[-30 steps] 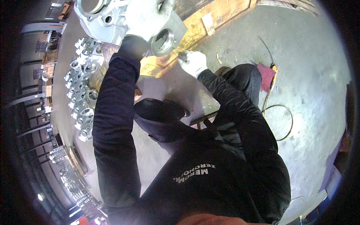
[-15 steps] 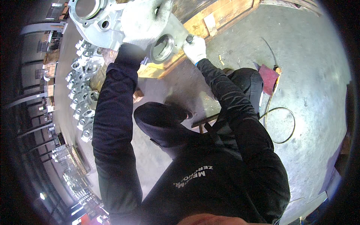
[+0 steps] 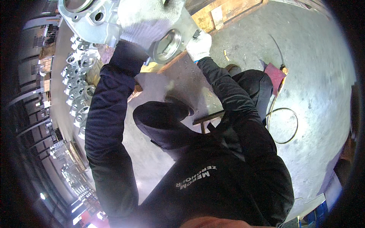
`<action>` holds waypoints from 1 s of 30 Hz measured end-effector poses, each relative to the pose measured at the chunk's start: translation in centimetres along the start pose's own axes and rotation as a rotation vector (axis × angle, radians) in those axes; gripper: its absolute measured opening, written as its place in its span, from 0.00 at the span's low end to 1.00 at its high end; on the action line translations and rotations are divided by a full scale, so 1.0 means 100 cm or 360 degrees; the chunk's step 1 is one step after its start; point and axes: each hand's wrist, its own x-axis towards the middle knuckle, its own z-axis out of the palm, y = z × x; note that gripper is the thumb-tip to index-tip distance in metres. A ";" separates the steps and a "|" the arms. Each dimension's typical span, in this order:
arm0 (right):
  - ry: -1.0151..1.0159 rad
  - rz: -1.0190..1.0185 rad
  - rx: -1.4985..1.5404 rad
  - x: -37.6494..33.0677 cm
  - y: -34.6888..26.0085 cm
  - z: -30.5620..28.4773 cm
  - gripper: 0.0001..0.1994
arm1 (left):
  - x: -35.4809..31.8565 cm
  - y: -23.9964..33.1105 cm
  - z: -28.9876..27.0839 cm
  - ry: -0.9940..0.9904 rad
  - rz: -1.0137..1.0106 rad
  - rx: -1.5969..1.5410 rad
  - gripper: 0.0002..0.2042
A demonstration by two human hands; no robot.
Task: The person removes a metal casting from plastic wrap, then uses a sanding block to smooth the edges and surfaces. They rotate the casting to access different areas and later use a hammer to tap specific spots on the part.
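A large silver metal casting (image 3: 95,30) with round bored openings fills the upper left, partly cut off by the top edge. My left hand (image 3: 148,21), in a white knit glove, lies over the middle of the casting with its fingers curled; their tips run out of the picture. Beside the casting's right end, past a machined ring opening (image 3: 167,46), is my gloved right hand (image 3: 200,46). It is closed around a small tool with a dark end (image 3: 196,34); the rest of the tool is hidden in the fist.
A wooden crate or pallet (image 3: 232,15) lies beyond the casting. Several similar castings (image 3: 78,83) stand in rows at the left. On the floor at the right are a dark red sheet (image 3: 273,78) and a looped hose (image 3: 296,121). My bent knees are below the hands.
The casting and my left hand have shifted a little left and down in the picture. The dark tool end at my right hand stands out less from the fist.
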 end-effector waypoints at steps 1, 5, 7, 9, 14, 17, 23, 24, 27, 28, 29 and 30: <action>0.0107 -0.0015 0.0159 -0.001 0.001 0.005 0.11 | 0.000 0.000 -0.001 0.0002 0.0007 -0.0011 0.13; 0.0072 0.0309 0.0687 -0.009 0.000 0.012 0.16 | 0.001 0.001 -0.004 0.0014 0.0019 -0.0042 0.13; -0.0012 0.0156 0.0429 -0.017 -0.006 0.011 0.15 | 0.002 0.002 -0.006 0.0020 0.0015 -0.0049 0.13; 0.0011 0.0066 0.0285 -0.027 -0.016 0.010 0.13 | 0.003 0.002 -0.009 0.0022 0.0021 -0.0060 0.13; 0.0065 -0.0003 0.0141 -0.049 -0.033 0.010 0.09 | 0.005 0.005 -0.016 -0.0007 0.0003 -0.0128 0.13; -0.0065 -0.0084 -0.0372 -0.059 -0.035 0.002 0.07 | 0.010 0.007 -0.022 -0.0053 -0.0026 -0.0175 0.13; -0.0716 -0.0603 -0.1370 -0.082 -0.046 -0.026 0.23 | 0.034 0.014 -0.038 -0.0194 -0.0077 -0.0293 0.13; -0.0700 -0.0586 -0.1385 -0.084 -0.050 -0.035 0.23 | 0.033 0.016 -0.042 -0.0226 -0.0091 -0.0311 0.13; -0.0742 -0.0228 -0.1318 -0.081 -0.066 -0.061 0.19 | 0.041 0.017 -0.046 -0.0315 -0.0121 -0.0365 0.13; -0.0714 -0.0383 -0.1251 -0.077 -0.073 -0.069 0.19 | 0.040 0.018 -0.047 -0.0339 -0.0135 -0.0388 0.13; -0.0688 -0.0468 -0.1228 -0.073 -0.080 -0.078 0.18 | 0.041 0.018 -0.048 -0.0358 -0.0153 -0.0407 0.13; -0.0646 -0.0621 -0.1147 -0.068 -0.089 -0.085 0.18 | 0.041 0.017 -0.048 -0.0374 -0.0167 -0.0425 0.13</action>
